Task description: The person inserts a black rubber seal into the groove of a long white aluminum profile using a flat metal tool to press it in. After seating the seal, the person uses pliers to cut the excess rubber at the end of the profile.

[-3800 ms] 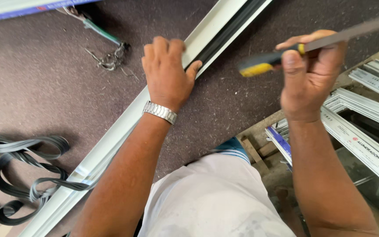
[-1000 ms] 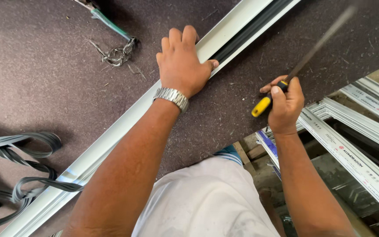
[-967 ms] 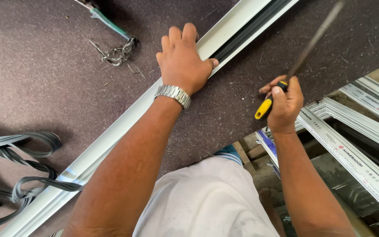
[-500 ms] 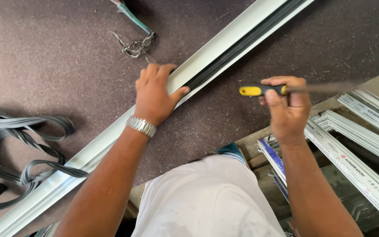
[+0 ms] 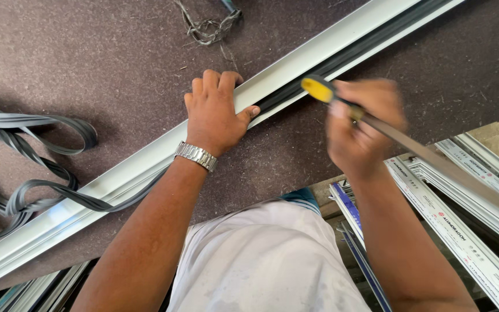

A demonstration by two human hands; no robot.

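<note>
1. At the far left of the frame we see loops of grey rubber gasket strip (image 5: pixel 36 167) lying on the dark brown table (image 5: pixel 88 63); one end runs right, up to the profile. Half a second ago these loops sat a little higher in the frame.

2. The long white window profile (image 5: pixel 140 167) crosses the table from lower left to upper right, with a black seal in its channel on the upper right stretch.

3. At upper centre a tangle of thin grey offcuts (image 5: pixel 206 29) lies on the table, now close to the top edge of the frame; it showed further down before.

4. Our left hand (image 5: pixel 215 115), a metal watch (image 5: pixel 196 156) on the wrist, lies flat on the profile at centre, palm down, fingers spread over the far edge, thumb along the near edge. Its grip is open, closed on nothing.

5. Our right hand (image 5: pixel 359 130), right of centre and blurred, has its grip wrapped around a yellow-handled tool (image 5: pixel 342 104). The yellow end now points down at the black seal just right of the left thumb; earlier the tool was held level, away from the profile.

6. At lower right, more white profiles (image 5: pixel 463 225) lie stacked beside the table.
</note>
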